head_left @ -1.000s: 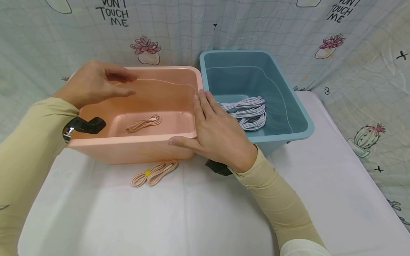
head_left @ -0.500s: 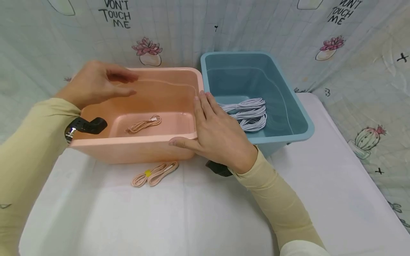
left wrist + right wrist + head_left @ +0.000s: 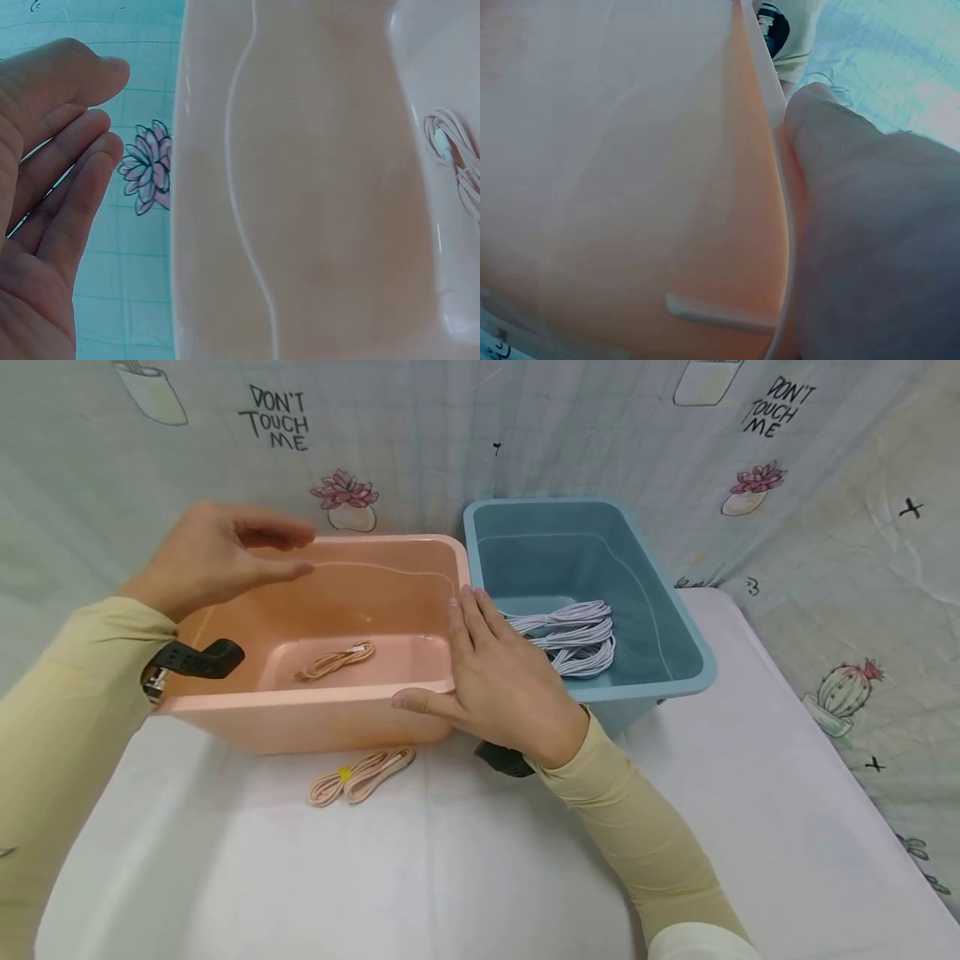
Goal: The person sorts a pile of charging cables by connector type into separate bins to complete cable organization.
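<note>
A peach plastic bin (image 3: 300,722) stands on the left, with a coiled peach cable (image 3: 336,661) on its floor. My left hand (image 3: 217,560) hovers over the bin's left end, fingers loosely bent and thumb apart, holding nothing. In the left wrist view that hand (image 3: 56,157) appears beside the bin's rim (image 3: 180,247). My right hand (image 3: 513,681) lies with straight fingers against the bin's right front corner, its thumb along the front. A second coiled peach cable (image 3: 362,775) with a yellow tie lies on the cloth before the bin.
A blue bin (image 3: 648,689) stands against the peach bin's right side. Bundles of pale grey cable (image 3: 581,639) lie in it, partly hidden by my right hand. White cloth (image 3: 315,885) covers the table, and a printed curtain (image 3: 420,435) hangs behind.
The head view has tilted slightly, so the bins and curtain print appear lower in it. Both hands keep nearly the same pose and place at the peach bin.
</note>
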`<state>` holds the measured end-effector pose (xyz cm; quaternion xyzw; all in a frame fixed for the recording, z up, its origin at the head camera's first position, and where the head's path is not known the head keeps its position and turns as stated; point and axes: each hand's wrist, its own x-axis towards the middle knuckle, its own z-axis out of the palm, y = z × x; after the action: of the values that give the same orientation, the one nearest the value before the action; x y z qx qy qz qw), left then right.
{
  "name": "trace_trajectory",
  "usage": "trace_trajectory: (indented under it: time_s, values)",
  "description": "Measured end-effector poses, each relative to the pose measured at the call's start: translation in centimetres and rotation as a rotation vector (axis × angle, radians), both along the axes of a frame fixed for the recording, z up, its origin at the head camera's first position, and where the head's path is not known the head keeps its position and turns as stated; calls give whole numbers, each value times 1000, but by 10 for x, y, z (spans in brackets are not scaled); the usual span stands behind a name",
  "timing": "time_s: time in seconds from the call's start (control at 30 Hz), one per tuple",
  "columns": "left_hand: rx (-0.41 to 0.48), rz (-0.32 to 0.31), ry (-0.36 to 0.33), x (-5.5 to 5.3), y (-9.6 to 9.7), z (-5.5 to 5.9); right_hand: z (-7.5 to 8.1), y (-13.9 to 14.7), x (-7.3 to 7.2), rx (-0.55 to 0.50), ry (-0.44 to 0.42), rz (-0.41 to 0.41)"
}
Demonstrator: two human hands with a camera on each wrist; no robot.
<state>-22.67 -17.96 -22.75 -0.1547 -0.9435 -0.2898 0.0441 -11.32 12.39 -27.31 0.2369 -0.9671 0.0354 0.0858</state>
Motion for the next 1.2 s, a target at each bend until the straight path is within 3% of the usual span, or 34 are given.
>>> trace_trajectory:
  time_s: [0.43,0.63,0.9,1.2]
  values:
    - [-20,11,7,10,-3,6,-5,1,-6,10,-51,-13]
    - [41,-10,24,20,1,6,-4,2,-7,15,-83,-34]
    - [211,-72,62,42,9,7,-3,1,-6,9,-86,-34]
    - [361,-130,125,76,14,-1,1,-1,-3,4,-59,-10]
